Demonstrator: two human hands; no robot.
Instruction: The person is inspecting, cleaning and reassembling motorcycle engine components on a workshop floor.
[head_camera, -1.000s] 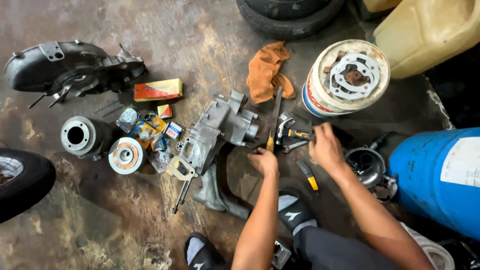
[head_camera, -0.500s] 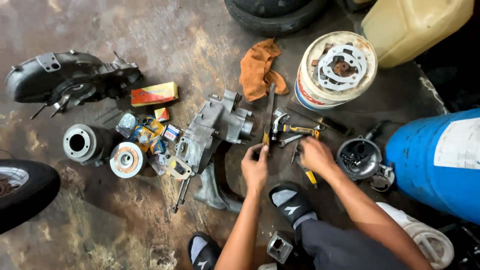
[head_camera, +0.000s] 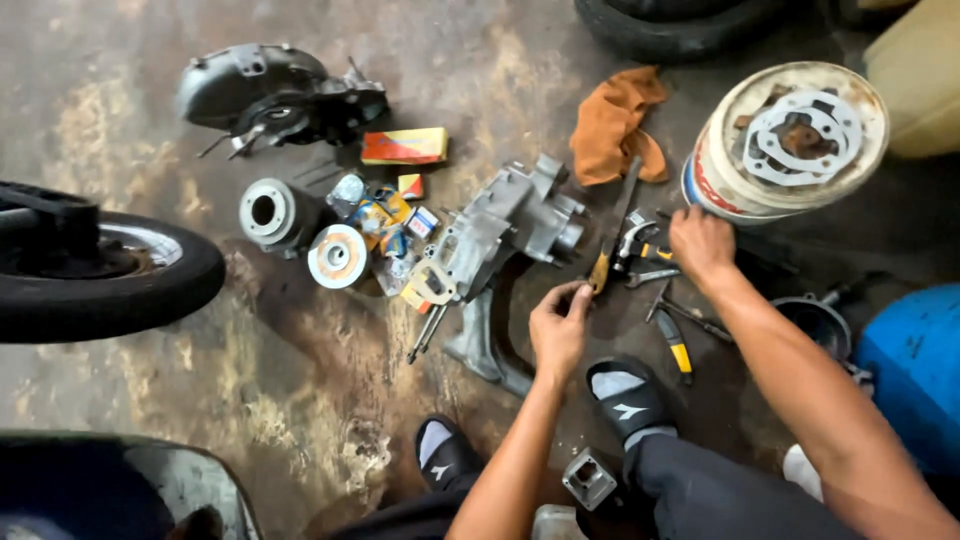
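Head view looks down on a stained concrete floor (head_camera: 200, 400) strewn with engine parts, and the biggest thing in sight is the black tyre (head_camera: 100, 275) lying at the left edge, followed by the blue drum (head_camera: 915, 370) at the right and the round bucket (head_camera: 785, 140) topped with a pale gasket at the upper right. A dark engine cover (head_camera: 265, 90) sits at the upper left, and a grey metal crankcase (head_camera: 505, 235) lies in the middle, with an orange rag (head_camera: 610, 125) just beyond it. Left of the crankcase stand a grey cylinder (head_camera: 270, 212) and a round disc part (head_camera: 337, 256), beside a heap of small coloured boxes (head_camera: 390, 215) and a longer yellow and red box (head_camera: 405, 146). The left hand (head_camera: 560, 330) curls its fingers around the yellow handle end of a long screwdriver (head_camera: 612, 235), which runs up toward the rag. The right hand (head_camera: 702, 245) rests palm down, fingers loosely bent, on a cluster of small hand tools (head_camera: 645, 250) just below the bucket; whether it grips one I cannot tell. A yellow-handled tool (head_camera: 675, 345) lies near the sandalled foot (head_camera: 625, 395)
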